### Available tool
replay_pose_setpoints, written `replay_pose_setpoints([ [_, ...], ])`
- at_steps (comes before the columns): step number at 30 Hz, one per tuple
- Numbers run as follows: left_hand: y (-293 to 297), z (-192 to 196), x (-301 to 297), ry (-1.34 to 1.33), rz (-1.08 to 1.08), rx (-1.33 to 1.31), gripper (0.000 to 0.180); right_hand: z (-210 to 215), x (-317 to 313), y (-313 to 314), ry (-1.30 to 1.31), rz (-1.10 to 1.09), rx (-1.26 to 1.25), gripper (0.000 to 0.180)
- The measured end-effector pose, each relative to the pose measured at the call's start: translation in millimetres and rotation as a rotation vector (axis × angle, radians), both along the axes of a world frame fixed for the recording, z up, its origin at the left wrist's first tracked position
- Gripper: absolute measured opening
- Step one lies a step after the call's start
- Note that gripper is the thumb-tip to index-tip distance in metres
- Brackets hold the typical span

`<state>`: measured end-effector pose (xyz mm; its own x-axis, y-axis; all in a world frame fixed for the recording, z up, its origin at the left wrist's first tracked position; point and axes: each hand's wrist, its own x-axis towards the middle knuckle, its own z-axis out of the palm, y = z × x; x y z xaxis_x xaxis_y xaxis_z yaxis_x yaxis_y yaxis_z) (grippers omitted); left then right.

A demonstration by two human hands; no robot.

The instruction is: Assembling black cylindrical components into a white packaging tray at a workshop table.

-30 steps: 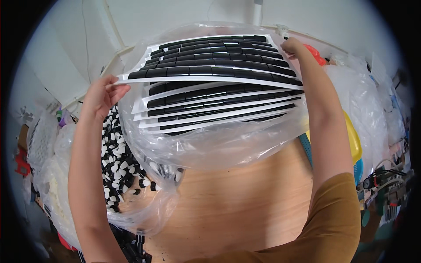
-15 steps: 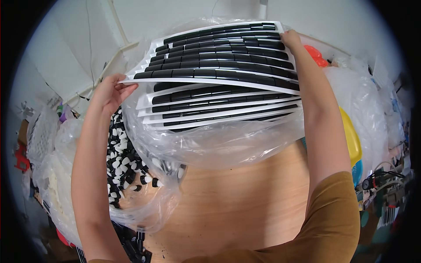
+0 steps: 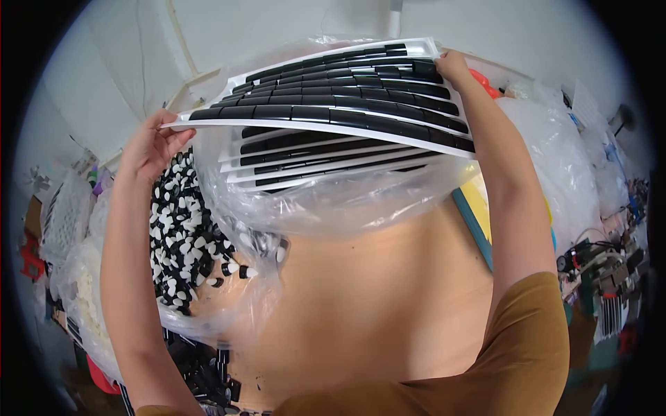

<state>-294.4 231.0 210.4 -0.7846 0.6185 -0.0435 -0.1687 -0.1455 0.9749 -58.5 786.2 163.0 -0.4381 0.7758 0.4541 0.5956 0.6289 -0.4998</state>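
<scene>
A white tray (image 3: 419, 48) carries rows of glossy black cylindrical tubes (image 3: 310, 114) and is tilted, its left front corner raised. My left hand (image 3: 154, 148) pinches that corner between thumb and fingers. At the far right corner, my right hand (image 3: 454, 68) is closed on the rim; part of its grip is hidden. Beneath lie more stacked white trays (image 3: 232, 167) with similar black tubes, inside a clear plastic bag (image 3: 333, 211) opened around them.
Small black-and-white pieces (image 3: 184, 229) lie heaped in clear plastic on the wooden table (image 3: 361, 305) at left. Loose black tubes (image 3: 198, 367) sit at lower left. A yellow item with a blue-green edge (image 3: 473, 227) lies beside my right forearm. Bulky clear plastic (image 3: 548, 159) stands at right.
The top tray has moved left, its left front corner drawn outward, with both hands still on it. More of the black-and-white pieces and the yellow item with the blue-green edge now show.
</scene>
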Motion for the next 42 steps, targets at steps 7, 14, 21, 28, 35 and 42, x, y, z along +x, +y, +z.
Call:
replay_pose_setpoints([
  [7,-83,24,72,0.065,-0.056,0.055,0.036,20,100,-88,0.131,0.055,-0.038,0.021],
  [14,-172,-12,204,0.160,-0.059,0.016,0.050,-26,224,-179,0.093,0.019,-0.120,0.028],
  [21,-249,-108,296,0.058,0.025,0.008,0.060,-113,295,-281,0.091,-0.006,-0.189,0.024],
  [28,-263,-213,354,-0.062,-0.013,-0.097,0.059,-217,321,-280,0.052,-0.073,-0.192,0.022],
  [35,-262,-290,367,-0.060,-0.046,-0.177,0.061,-267,317,-254,0.025,-0.212,-0.083,0.022],
  [42,-259,-292,366,0.963,0.019,-0.722,0.037,-263,327,-245,-0.326,-0.096,-0.044,0.036],
])
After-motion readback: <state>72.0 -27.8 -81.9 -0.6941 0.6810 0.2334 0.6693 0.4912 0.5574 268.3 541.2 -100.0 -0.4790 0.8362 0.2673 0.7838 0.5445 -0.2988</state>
